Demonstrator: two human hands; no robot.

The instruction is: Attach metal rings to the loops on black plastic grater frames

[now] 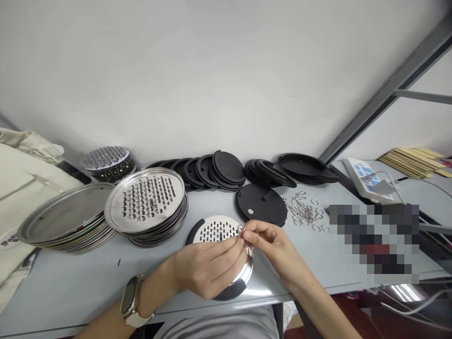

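Observation:
A round metal grater plate (pixel 213 230) with a black rim lies on the table in front of me. Over its right side, my left hand (pixel 213 266) and my right hand (pixel 271 242) meet with their fingertips pinched. Between them shows a small metal ring (pixel 240 228); both hands seem closed on it, though the fingers cover part of it. Whether the ring passes through the grater is hidden. Just behind my right hand lies a black round cover (pixel 260 203), and a loose pile of metal rings and clasps (pixel 305 212) is to its right.
Stacked grater plates (pixel 146 200) and larger round metal plates (pixel 70 212) stand on the left. Behind are a spiky stack (pixel 108 160) and several black discs (pixel 228 167). A white and blue box (pixel 369 179) sits right, near a metal post (pixel 374 101). The table's front edge runs close to me.

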